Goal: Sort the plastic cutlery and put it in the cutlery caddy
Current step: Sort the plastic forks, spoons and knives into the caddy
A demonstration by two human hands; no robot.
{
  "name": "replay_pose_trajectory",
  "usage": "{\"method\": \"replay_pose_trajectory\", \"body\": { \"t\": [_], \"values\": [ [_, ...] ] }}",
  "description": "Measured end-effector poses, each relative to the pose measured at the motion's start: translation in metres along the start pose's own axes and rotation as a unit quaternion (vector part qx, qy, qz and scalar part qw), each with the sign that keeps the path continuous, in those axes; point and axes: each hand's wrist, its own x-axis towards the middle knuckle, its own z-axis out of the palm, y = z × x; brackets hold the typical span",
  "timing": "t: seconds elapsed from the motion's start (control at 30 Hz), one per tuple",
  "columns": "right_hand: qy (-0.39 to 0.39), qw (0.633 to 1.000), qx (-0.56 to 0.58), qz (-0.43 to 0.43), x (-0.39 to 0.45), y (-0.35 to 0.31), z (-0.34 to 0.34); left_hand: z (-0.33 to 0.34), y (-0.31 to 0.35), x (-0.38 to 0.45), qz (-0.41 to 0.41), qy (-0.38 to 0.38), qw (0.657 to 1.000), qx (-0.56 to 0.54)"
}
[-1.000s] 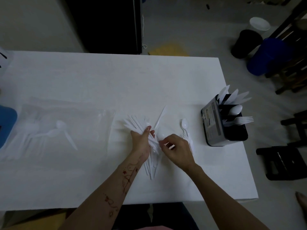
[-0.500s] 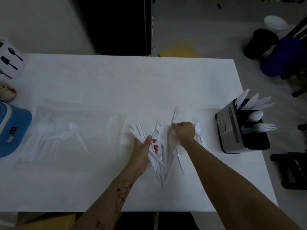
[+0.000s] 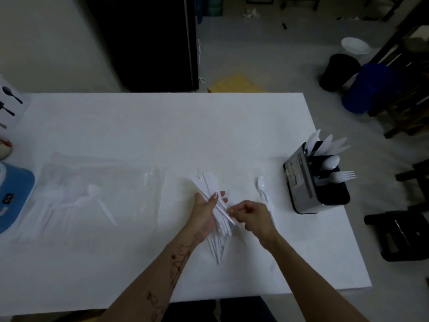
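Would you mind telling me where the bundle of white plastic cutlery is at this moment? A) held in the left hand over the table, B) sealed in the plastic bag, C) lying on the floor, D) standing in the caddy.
A: the left hand grips the bundle of cutlery above the table, while the right hand pinches one piece of it.

White cutlery [image 3: 210, 189]; white table [image 3: 162, 126]; black-and-grey caddy [image 3: 311, 184]; blue bin [image 3: 369, 89]
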Motion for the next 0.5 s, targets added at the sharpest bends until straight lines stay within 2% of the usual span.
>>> {"method": "replay_pose_trajectory", "body": {
  "t": [0.13,0.23,0.33,0.5],
  "values": [
    [-0.002,0.999,-0.029,-0.012,-0.008,-0.001,-0.014,0.015,0.000,-0.003,-0.011,-0.008,0.998,0.058],
    [0.046,0.997,-0.034,-0.048,-0.009,-0.013,-0.033,0.038,0.009,-0.003,0.005,-0.006,0.994,0.106],
    [0.093,0.990,-0.003,-0.111,-0.003,-0.039,-0.063,0.075,0.026,-0.003,0.060,-0.043,0.982,0.173],
    [0.173,0.958,0.056,-0.220,0.002,-0.097,-0.134,0.164,0.057,0.003,0.170,-0.148,0.941,0.253]
  ]
}}
